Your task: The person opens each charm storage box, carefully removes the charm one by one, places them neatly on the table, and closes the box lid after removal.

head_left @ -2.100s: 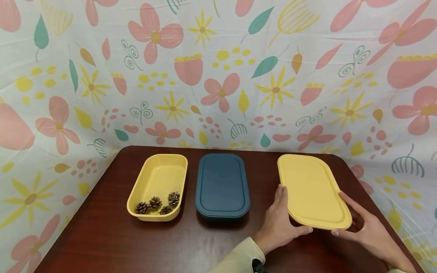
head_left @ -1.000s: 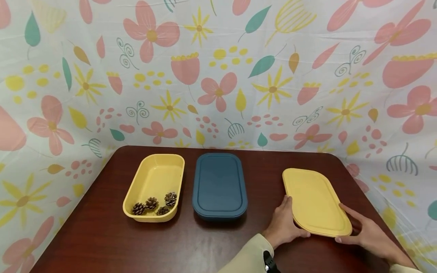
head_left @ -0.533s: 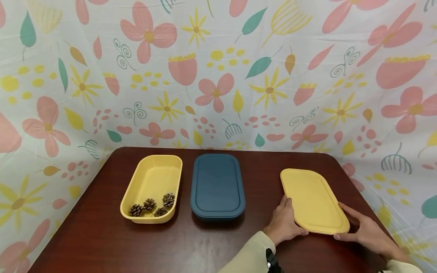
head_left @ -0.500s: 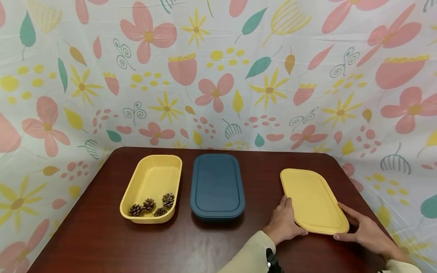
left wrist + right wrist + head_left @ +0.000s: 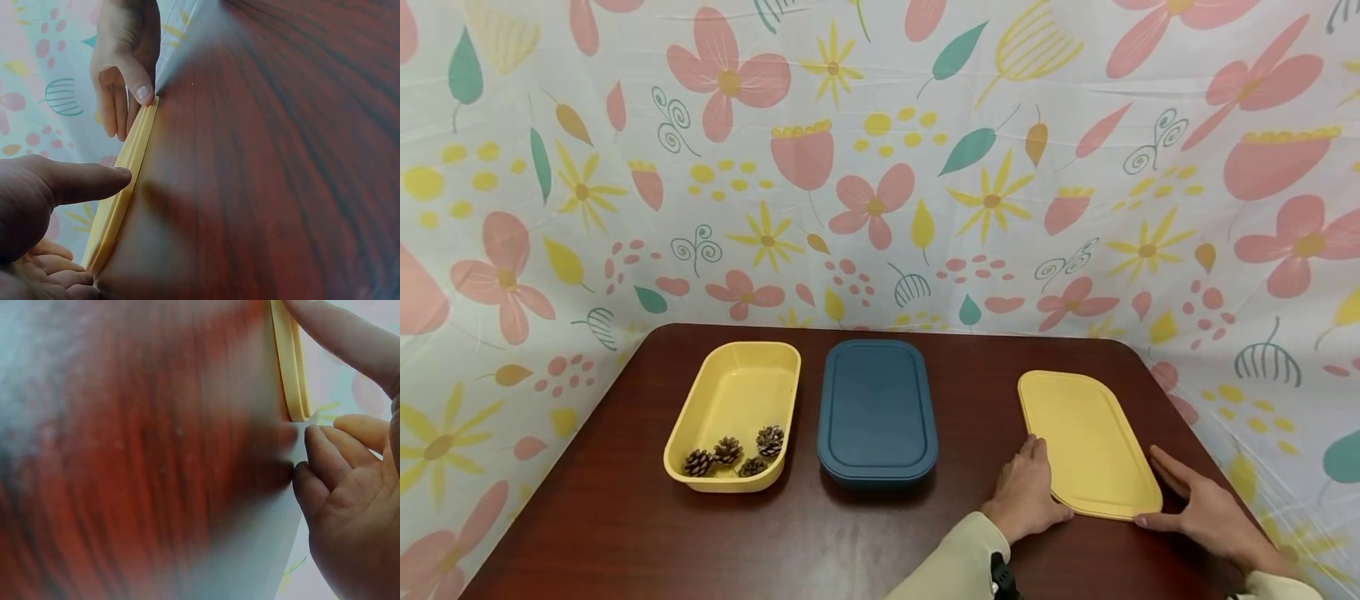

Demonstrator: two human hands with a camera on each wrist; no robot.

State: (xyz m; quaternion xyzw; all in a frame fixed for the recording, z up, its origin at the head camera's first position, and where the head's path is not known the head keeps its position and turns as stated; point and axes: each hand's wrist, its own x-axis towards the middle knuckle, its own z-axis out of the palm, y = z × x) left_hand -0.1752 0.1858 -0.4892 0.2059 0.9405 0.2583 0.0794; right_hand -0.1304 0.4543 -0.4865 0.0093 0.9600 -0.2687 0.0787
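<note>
Yellow lid lies between two hands at the right of the surface

The yellow lid point(image 5: 1093, 446) lies flat on the right part of the dark wood-grain surface point(image 5: 775, 550), its near end flanked by both hands. The left hand point(image 5: 1024, 496) is along its left edge: the fingertips meet that edge, while the thumb reaches out straight to the near-left corner. The right hand point(image 5: 1206, 512) is at the opposite side, thumb tip at the near-right corner, the other fingers just beside the right edge with a small gap. On both hands, thumb and fingers are spread apart and relaxed, clamped on nothing.

Well to the left, a dark blue lidded container point(image 5: 877, 412) stands mid-surface. Beyond it, near the left side, is an open yellow container point(image 5: 748, 387) with four pinecones point(image 5: 727, 451) gathered at its near end. A floral-print sheet point(image 5: 880, 100) hangs behind everything. A pale sleeve point(image 5: 951, 558) covers the left forearm, with a black wristband point(image 5: 1002, 577) at the wrist.
</note>
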